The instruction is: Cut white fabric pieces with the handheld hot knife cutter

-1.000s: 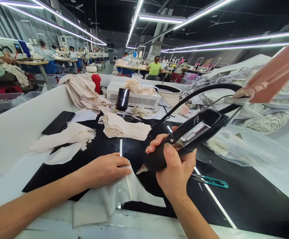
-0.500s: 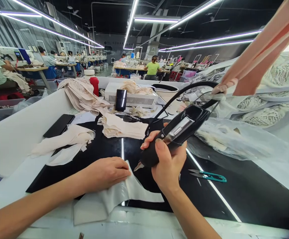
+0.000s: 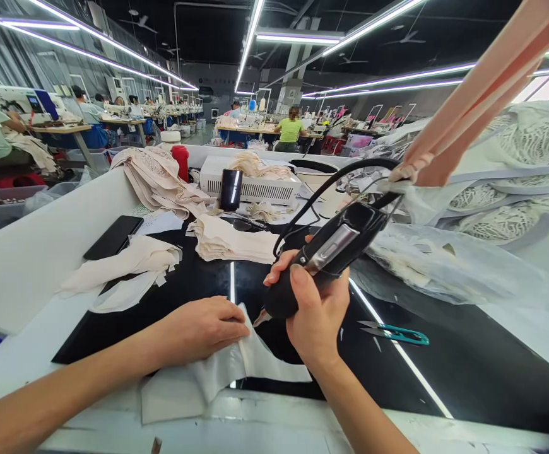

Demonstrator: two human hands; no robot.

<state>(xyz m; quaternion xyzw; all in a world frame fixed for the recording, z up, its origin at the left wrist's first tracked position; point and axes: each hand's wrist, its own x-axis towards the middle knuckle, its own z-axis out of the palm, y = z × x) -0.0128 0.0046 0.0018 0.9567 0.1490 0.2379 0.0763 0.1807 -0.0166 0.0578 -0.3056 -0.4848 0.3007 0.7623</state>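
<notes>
My right hand (image 3: 319, 309) is wrapped round a black corded cutting tool (image 3: 334, 249) with a silver lever on its side. Its pointed metal tip slants down to the left, beside the edge of a white fabric piece (image 3: 274, 359). My left hand (image 3: 206, 331) is closed on that piece, fingers pressed together at its upper edge; the thumb is hidden. The fabric spreads over the black work surface (image 3: 180, 309) and hangs past its front edge. A strip of peach cloth (image 3: 473, 113) is knotted round the tool's cord end.
Teal thread snips (image 3: 404, 335) lie right of my hand. Stacked cream fabric pieces (image 3: 231, 239), loose pieces (image 3: 123, 271) and a black phone (image 3: 113, 238) lie beyond and left. A white vented box (image 3: 250, 183) stands behind. Bagged lace pieces (image 3: 530, 139) pile up at right.
My right hand and the tool have shifted slightly left, the tip closer to the fabric edge. The peach strip has swung left. My left hand stays on the fabric.
</notes>
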